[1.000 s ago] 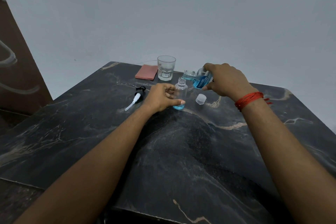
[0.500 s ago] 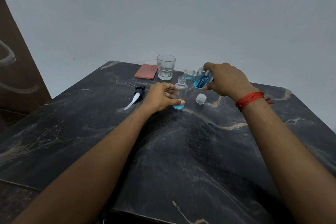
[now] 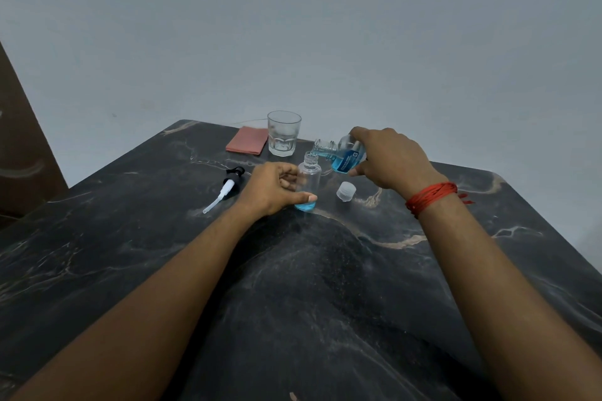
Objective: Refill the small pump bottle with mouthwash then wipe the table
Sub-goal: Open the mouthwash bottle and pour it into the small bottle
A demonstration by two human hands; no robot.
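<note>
A small clear pump bottle [image 3: 310, 176] stands upright and uncapped on the dark marble table [image 3: 325, 286], with a little blue liquid at its bottom. My left hand [image 3: 273, 189] grips its side. My right hand [image 3: 387, 158] holds the mouthwash bottle [image 3: 342, 155] tilted on its side, its open neck just above the small bottle's mouth and blue liquid inside. The black-and-white pump head [image 3: 228, 187] lies on the table to the left. A folded pink cloth [image 3: 246, 144] lies at the far edge.
A clear drinking glass [image 3: 283, 137] stands beside the cloth at the back. A small translucent cap [image 3: 346, 190] rests on the table right of the small bottle. A grey wall rises behind the table; a brown panel is at the far left.
Both hands and both bottles have stayed almost still; the mouthwash bottle remains tilted over the small bottle.
</note>
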